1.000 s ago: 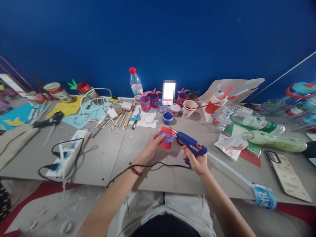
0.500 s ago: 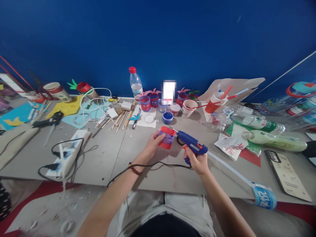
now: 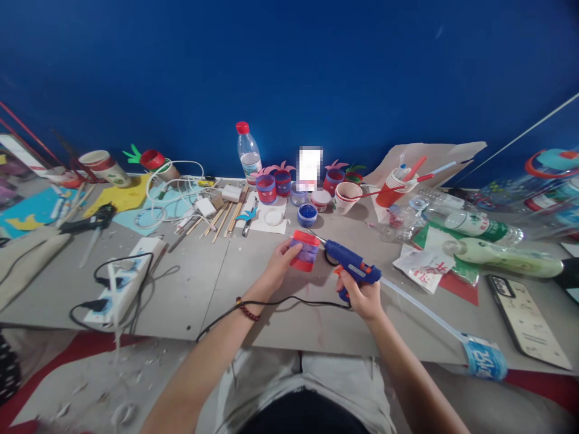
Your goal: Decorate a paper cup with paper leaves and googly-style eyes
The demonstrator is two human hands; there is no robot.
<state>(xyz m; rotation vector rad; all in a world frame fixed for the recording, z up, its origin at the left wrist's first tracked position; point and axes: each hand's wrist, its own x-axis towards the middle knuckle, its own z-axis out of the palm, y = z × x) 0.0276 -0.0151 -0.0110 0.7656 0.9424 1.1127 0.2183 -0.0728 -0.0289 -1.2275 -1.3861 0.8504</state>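
At the centre of the frame, we are pinching a small red-and-purple cylinder (image 3: 306,251) between thumb and fingers of our left hand (image 3: 279,265). Just right of centre, our right hand (image 3: 363,298) is curling its fingers around a blue plastic glue gun (image 3: 350,261) (its slim metal nozzle (image 3: 317,237) is pointing toward the cylinder).

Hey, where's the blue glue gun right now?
In the head view, the blue glue gun is right of centre in the right hand, its tip close to the red-and-purple piece that the left hand holds.
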